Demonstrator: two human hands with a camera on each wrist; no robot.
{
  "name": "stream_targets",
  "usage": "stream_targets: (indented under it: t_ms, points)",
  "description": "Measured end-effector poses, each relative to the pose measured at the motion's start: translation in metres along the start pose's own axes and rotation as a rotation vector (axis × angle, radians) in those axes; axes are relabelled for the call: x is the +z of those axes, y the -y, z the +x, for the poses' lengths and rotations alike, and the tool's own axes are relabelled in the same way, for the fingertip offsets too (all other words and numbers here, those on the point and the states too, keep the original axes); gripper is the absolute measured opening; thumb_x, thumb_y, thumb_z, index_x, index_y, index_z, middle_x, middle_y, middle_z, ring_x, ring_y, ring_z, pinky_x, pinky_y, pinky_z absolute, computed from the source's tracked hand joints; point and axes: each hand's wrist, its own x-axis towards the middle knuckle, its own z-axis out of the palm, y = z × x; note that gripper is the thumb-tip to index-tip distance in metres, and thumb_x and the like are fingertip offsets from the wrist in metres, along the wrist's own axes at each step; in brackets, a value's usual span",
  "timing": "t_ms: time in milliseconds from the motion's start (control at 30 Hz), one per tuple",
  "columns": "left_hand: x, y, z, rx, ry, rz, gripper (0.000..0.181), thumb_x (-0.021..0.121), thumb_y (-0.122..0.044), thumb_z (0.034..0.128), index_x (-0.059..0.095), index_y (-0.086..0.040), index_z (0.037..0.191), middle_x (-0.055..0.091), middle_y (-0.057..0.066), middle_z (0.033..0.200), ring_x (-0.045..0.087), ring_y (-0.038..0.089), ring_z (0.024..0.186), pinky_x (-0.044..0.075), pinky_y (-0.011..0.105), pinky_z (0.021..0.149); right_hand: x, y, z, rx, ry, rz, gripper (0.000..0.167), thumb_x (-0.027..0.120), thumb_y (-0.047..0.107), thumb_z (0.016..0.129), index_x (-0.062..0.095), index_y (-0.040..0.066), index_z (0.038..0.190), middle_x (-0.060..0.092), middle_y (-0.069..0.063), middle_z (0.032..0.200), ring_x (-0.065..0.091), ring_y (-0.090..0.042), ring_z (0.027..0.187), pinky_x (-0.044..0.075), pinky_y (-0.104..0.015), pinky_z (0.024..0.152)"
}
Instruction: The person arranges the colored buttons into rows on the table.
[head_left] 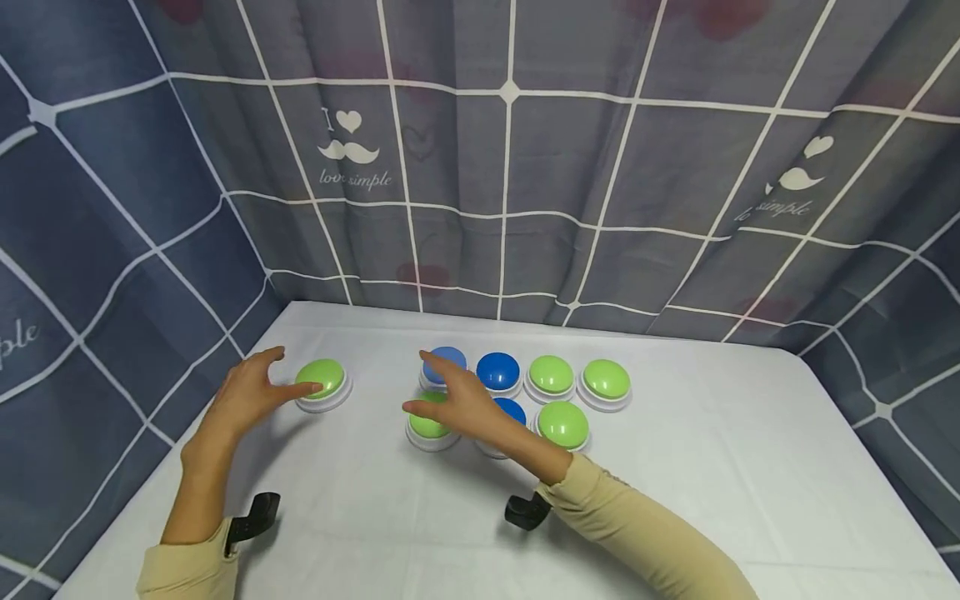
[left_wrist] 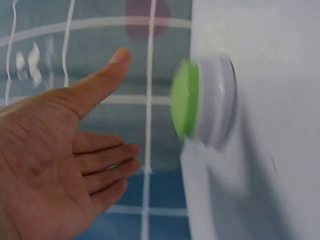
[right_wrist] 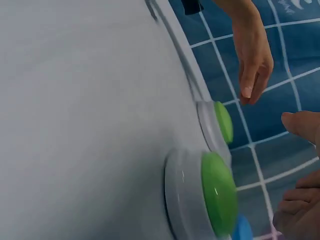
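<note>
My left hand [head_left: 243, 396] hovers beside a lone green push button [head_left: 321, 377] with a white base, at the table's left. In the left wrist view its thumb [left_wrist: 102, 82] and fingers are spread, apart from the button. Over the left end of a button group, my right hand [head_left: 468, 404] reaches with thumb and forefinger apart, holding nothing. Beneath and around it are a green button [head_left: 427, 427], a lighter blue button [head_left: 446, 365] and a partly hidden blue button [head_left: 513, 408]. Whether it touches any of them I cannot tell.
Another blue button [head_left: 498, 370] and green buttons [head_left: 551, 374], [head_left: 606, 379], [head_left: 564, 423] complete the two rows. All stand on a white-covered table [head_left: 720, 467]. Dark checked curtains [head_left: 555, 158] enclose its back and sides. Black wrist mounts [head_left: 527, 512] stick out below both forearms.
</note>
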Motion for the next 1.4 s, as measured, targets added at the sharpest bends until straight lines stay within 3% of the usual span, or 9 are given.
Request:
stream_targets:
  t_ms: [133,267,500,700,933,1133,1233,1400]
  points:
    - [-0.004,0.028,-0.003,-0.042,0.079,0.001,0.102,0.079,-0.046,0.0804,0.031,0.021,0.141,0.037,0.041,0.140,0.035,0.060,0.126,0.036,0.068,0.097,0.028,0.008,0.029,0.021,0.031,-0.002,0.084,0.075,0.039,0.088,0.035,0.007,0.153,0.038,-0.008,0.155,0.035,-0.022,0.142,0.033,-0.038,0.112]
    - [0.003,0.044,-0.006,-0.032,0.117,0.000,0.101,0.082,-0.044,0.0785,0.033,0.021,0.140,0.039,0.041,0.139,0.035,0.060,0.127,0.036,0.068,0.098,0.056,0.018,0.049,0.066,0.049,-0.018,0.087,0.077,0.037,0.086,0.033,0.004,0.153,0.036,-0.008,0.156,0.033,-0.019,0.143,0.029,-0.031,0.114]
    - [0.020,0.048,0.001,0.051,0.144,-0.080,0.097,0.086,-0.034,0.0758,0.036,0.020,0.139,0.037,0.041,0.141,0.030,0.058,0.132,0.030,0.068,0.102,0.090,0.026,0.073,0.214,0.029,-0.042,0.094,0.081,0.032,0.083,0.029,-0.005,0.152,0.033,-0.016,0.156,0.031,-0.024,0.144,0.027,-0.028,0.114]
    - [0.031,0.053,0.009,0.150,0.147,-0.135,0.090,0.088,-0.027,0.0747,0.042,0.019,0.136,0.044,0.039,0.138,0.036,0.055,0.131,0.030,0.066,0.104,0.104,0.022,0.084,0.335,0.048,-0.055,0.091,0.079,0.029,0.084,0.028,-0.004,0.152,0.031,-0.017,0.157,0.027,-0.024,0.146,0.025,-0.030,0.115]
    - [0.032,0.061,0.015,0.145,0.121,-0.149,0.078,0.086,-0.023,0.0781,0.048,0.017,0.134,0.049,0.037,0.134,0.041,0.054,0.128,0.031,0.066,0.103,0.110,0.022,0.097,0.269,0.102,-0.148,0.077,0.073,0.023,0.089,0.034,-0.004,0.150,0.037,-0.014,0.155,0.031,-0.021,0.144,0.025,-0.024,0.113]
    - [0.035,0.062,0.018,0.116,0.102,-0.139,0.070,0.082,-0.025,0.0826,0.052,0.014,0.132,0.051,0.035,0.134,0.041,0.054,0.128,0.033,0.066,0.103,0.109,0.021,0.100,0.140,0.137,-0.218,0.048,0.070,0.017,0.091,0.056,0.003,0.135,0.060,-0.009,0.134,0.052,-0.020,0.128,0.039,-0.024,0.104]
    - [0.036,0.063,0.017,0.118,0.081,-0.146,0.067,0.083,-0.025,0.0816,0.055,0.013,0.130,0.054,0.034,0.131,0.044,0.054,0.125,0.034,0.066,0.102,0.112,0.021,0.099,0.127,0.131,-0.217,0.050,0.069,0.018,0.092,0.054,0.005,0.138,0.059,-0.009,0.137,0.049,-0.021,0.132,0.036,-0.024,0.107]
    - [0.033,0.063,0.014,0.135,0.045,-0.156,0.061,0.084,-0.028,0.0809,0.061,0.009,0.124,0.060,0.030,0.124,0.050,0.051,0.121,0.036,0.066,0.099,0.115,0.024,0.096,0.174,0.072,-0.176,0.057,0.069,0.023,0.093,0.050,0.005,0.144,0.055,-0.008,0.141,0.048,-0.019,0.133,0.037,-0.024,0.107]
